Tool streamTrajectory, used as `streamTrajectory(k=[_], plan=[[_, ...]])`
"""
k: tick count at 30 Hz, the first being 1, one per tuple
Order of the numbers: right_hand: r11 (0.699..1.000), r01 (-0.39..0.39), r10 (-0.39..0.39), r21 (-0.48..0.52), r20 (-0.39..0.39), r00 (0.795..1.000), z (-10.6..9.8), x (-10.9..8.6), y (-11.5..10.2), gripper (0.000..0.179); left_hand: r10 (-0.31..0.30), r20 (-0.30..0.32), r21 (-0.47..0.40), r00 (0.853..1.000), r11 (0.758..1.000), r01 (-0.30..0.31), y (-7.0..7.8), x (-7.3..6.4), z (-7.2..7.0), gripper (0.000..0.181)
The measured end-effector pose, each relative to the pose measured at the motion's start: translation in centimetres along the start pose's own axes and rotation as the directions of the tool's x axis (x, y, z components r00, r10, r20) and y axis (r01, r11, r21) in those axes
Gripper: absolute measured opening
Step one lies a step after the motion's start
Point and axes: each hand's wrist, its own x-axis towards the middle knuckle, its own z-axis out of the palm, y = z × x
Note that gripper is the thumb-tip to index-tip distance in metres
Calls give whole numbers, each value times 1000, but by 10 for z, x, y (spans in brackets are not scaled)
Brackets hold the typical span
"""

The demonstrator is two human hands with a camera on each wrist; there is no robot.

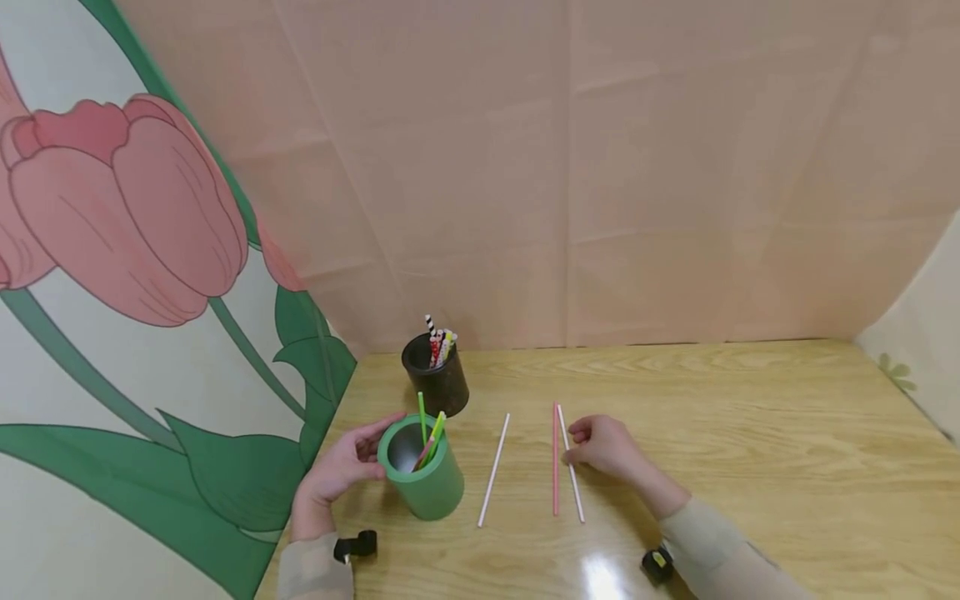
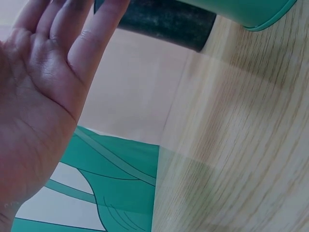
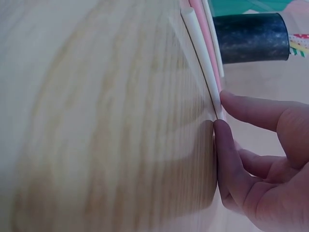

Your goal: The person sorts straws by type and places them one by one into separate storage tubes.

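My left hand [image 1: 347, 463] holds the side of a green cup [image 1: 438, 492], its fingers reaching along the far rim and its thumb on the near side. Green, yellow-green and pink straws [image 1: 431, 446] lean inside that cup. With thumb and fingertips, my right hand [image 1: 603, 446] pinches a white straw [image 1: 577, 495] lying on the table. Close beside it lies a pink straw [image 1: 556, 467]. Farther left, another white straw [image 1: 493, 471] rests at a slant between the cup and the pink one. The right wrist view shows the pinched white straw [image 3: 199, 53] close up.
Behind the green cup stands a black cup [image 1: 438, 392] with several patterned straws [image 1: 441, 346] in it. A flower-printed panel [image 1: 217, 433] borders the wooden table [image 1: 750, 433] on the left. A pinkish sheet [image 1: 600, 208] hangs along the back edge.
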Motion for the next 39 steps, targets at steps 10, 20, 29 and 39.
streamTrajectory(k=[10, 20, 29, 39], plan=[[1000, -3, 2, -21, -19, 1000, 5, 5, 3, 38, 8, 6, -8, 1000, 1000, -8, -3, 1, -1, 97], [1000, 5, -4, 6, -34, 999, 4, 3, 3, 35, 6, 3, 6, 1000, 1000, -6, -3, 0, -1, 95], [999, 6, -8, -43, -47, 999, 5, 3, 4, 32, 4, 4, 14, 1000, 1000, -4, -2, 0, -1, 93], [996, 5, -10, -87, -55, 998, 3, -1, 2, 33, 10, 6, 16, 1000, 1000, -10, -3, 0, -2, 93]])
